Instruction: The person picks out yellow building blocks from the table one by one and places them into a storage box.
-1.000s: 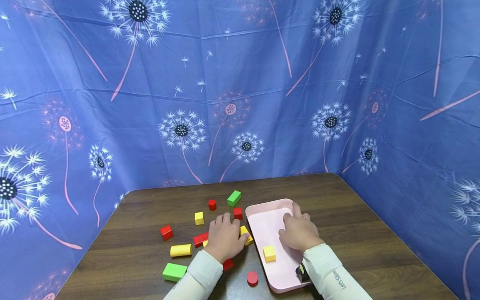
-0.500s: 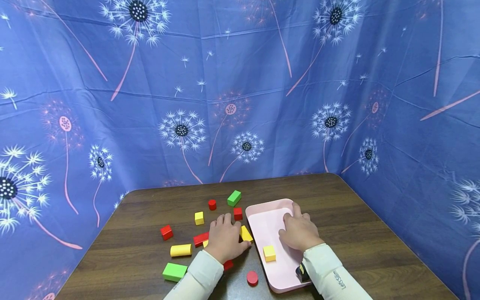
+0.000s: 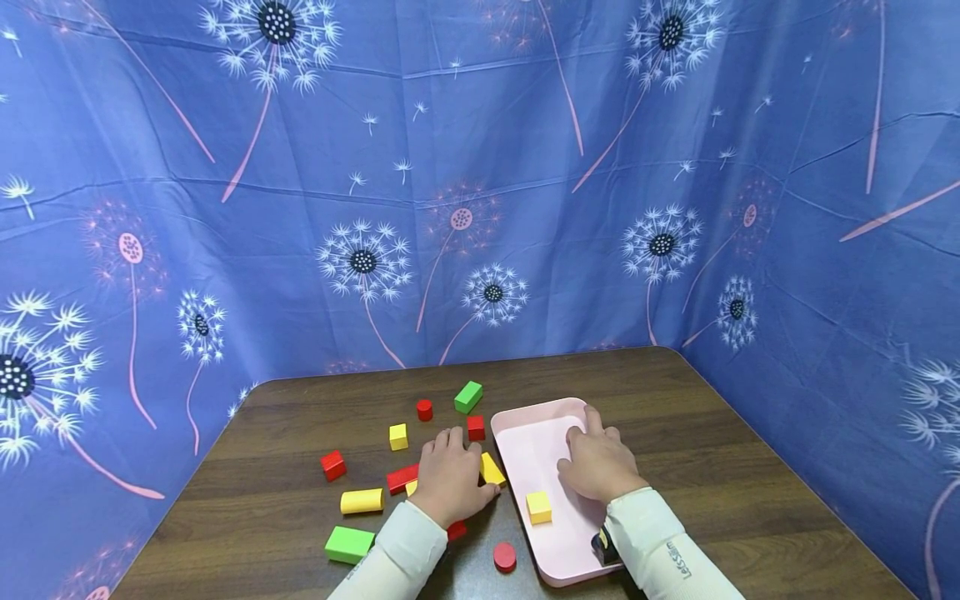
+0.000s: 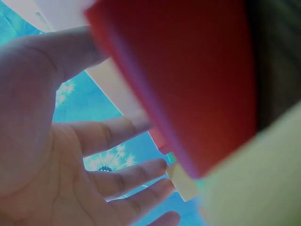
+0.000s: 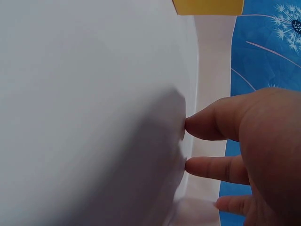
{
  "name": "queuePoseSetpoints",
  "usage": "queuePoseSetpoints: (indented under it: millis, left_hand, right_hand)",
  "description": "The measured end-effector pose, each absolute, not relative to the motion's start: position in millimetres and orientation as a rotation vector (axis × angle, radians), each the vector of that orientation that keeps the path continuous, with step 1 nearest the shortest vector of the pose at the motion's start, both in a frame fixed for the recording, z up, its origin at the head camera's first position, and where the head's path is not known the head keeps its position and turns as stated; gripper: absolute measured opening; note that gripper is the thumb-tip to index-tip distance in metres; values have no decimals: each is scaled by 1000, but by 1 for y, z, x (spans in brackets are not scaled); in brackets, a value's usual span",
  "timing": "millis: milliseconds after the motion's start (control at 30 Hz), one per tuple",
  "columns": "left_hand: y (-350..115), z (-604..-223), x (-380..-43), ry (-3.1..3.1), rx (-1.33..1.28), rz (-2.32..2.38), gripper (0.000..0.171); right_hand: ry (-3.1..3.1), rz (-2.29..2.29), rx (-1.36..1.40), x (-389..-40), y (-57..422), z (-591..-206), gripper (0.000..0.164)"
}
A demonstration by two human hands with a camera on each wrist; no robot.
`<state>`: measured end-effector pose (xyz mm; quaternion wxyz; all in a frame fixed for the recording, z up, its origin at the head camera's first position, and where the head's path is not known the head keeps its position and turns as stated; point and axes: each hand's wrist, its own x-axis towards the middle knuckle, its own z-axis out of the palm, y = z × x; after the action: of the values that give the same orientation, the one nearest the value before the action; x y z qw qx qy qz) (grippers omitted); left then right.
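My left hand (image 3: 450,477) lies palm down over the blocks left of the tray, its fingers spread. In the left wrist view its fingers reach out nearly straight and hold nothing visible. A red block (image 4: 183,70) looms large there, close to the camera. Beside the left thumb sits a yellow wedge-shaped block (image 3: 491,469). My right hand (image 3: 602,460) is over the right side of the pink tray (image 3: 517,529); in the right wrist view the thumb and a finger touch the tray's inner floor with their tips. A yellow cube (image 3: 538,507) lies inside the tray.
Around the left hand are a red cube (image 3: 333,465), a yellow cylinder (image 3: 362,501), a green block (image 3: 349,544) and a red disc (image 3: 505,557). Farther back are another green block (image 3: 468,397) and a red cylinder (image 3: 424,409). A blue curtain (image 3: 450,250) hangs behind the table.
My left thumb has swung outward to the right, away from the fingers, and more of the yellow wedge-shaped block shows. The right hand and the tray have stayed put.
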<state>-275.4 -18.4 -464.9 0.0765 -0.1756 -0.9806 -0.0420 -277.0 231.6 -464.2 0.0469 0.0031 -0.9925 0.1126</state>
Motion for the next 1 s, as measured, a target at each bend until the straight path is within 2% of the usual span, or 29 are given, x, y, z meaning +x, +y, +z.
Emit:
queuePoseSetpoints:
  millis: [500,1000]
  left_hand:
    - [-18,-465,-276,-2863,-554,-138,72]
    - [-18,-464,-278,-2818,-533,-152,75]
  right_hand:
    - [-3020,357,3,-277,232,-466,37]
    - [-3021,347,17,-279,232,-466,43]
